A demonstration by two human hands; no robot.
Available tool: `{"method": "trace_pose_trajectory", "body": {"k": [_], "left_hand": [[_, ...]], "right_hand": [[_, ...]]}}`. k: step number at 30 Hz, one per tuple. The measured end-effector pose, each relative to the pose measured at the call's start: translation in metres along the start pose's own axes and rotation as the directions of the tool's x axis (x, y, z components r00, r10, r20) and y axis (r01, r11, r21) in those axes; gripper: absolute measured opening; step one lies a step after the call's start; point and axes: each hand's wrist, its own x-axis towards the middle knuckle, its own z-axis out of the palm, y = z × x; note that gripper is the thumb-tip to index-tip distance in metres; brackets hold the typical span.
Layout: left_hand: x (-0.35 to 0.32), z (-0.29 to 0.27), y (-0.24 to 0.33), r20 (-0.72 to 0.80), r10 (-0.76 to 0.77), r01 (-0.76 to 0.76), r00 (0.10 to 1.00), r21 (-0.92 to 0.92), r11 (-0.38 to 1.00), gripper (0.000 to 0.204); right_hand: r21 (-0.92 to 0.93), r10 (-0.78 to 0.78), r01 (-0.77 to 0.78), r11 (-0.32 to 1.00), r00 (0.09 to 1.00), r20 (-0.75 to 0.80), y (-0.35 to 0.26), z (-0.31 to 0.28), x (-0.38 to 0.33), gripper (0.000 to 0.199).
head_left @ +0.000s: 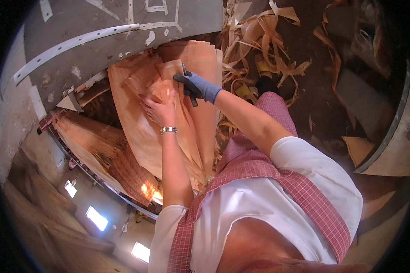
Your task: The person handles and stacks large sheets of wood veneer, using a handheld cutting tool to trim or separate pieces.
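**Head view: two hands on a stack of wood veneer sheets**

Head view, centre of frame: the left hand (pixel 161 109), bare and with a metal bracelet (pixel 168 130) at the wrist, lies flat with fingers spread on the top sheet of a stack of thin veneer sheets (pixel 141 132). The right hand (pixel 197 86), in a blue-grey glove, is closed around a dark slender tool (pixel 190 91) that rests on the same stack, just right of the left hand. The veneer sheets are pale orange-brown and overlap one another, fanning from upper centre down toward the lower centre. They lie on a grey worktop (pixel 77 27), which fills the upper left and carries strips of white tape (pixel 73 45) and scuffed patches. Curled veneer offcuts (pixel 259 45) litter the dark floor (pixel 314 100) at upper centre and right. At lower left, bright window openings (pixel 98 218) show in a dim wall. The person wears a white shirt under a red checked apron (pixel 259 168), seen at lower centre.
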Motion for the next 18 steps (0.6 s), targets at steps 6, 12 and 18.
{"method": "trace_pose_trajectory", "body": {"k": [6,12,18], "left_hand": [[0.029,0.027,-0.044,0.038,-0.047,0.059,0.998,-0.418,0.907,0.037],[0.019,-0.048,-0.029,0.184,-0.129,0.214,0.974,-0.587,0.781,0.02],[0.019,-0.123,-0.074,0.106,-0.062,0.107,0.992,-0.508,0.854,0.015]], "right_hand": [[-0.232,-0.269,0.204,0.951,0.916,-0.298,-0.009,0.005,-0.009,0.041],[-0.033,-0.16,0.166,0.986,0.847,-0.507,-0.007,-0.019,-0.018,0.029],[-0.015,-0.151,0.17,0.985,0.831,-0.536,-0.007,-0.015,-0.039,0.023]]}}
